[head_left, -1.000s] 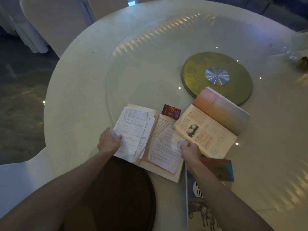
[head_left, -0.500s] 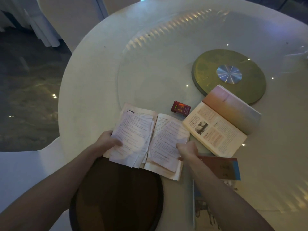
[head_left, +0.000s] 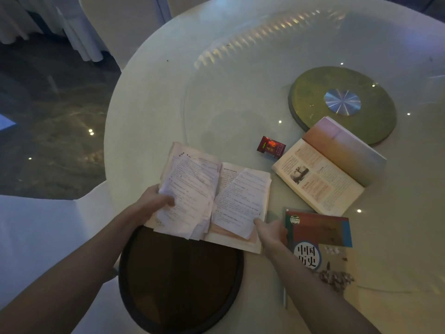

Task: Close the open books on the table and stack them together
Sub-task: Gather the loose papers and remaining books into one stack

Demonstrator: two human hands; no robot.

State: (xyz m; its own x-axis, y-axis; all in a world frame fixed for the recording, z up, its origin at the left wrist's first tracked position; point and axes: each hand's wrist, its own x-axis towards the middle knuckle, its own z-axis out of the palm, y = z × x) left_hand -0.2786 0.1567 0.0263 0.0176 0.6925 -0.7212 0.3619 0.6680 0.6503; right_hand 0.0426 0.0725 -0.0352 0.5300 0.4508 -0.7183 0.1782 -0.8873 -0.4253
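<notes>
A worn open book (head_left: 212, 196) with loose, ragged pages lies at the near edge of the round table. My left hand (head_left: 154, 201) grips its left-hand pages, thumb on top. My right hand (head_left: 271, 233) rests at the book's lower right corner, thumb on the right page. A second open book (head_left: 320, 174) with a printed picture lies to the right, its pink-orange cover raised. A closed book (head_left: 315, 239) with a red and teal cover and Chinese characters lies flat below it, beside my right wrist.
A small red packet (head_left: 271, 147) sits between the two open books. A gold turntable disc (head_left: 342, 104) with a silver hub lies under the glass top of the white table (head_left: 168, 97). A dark round stool (head_left: 180, 280) stands under me. White-covered chairs (head_left: 36, 237) stand around.
The left-hand pages have lifted slightly in my left hand. My right hand slid down to the book's lower right corner. The view has shifted, showing more of the closed book.
</notes>
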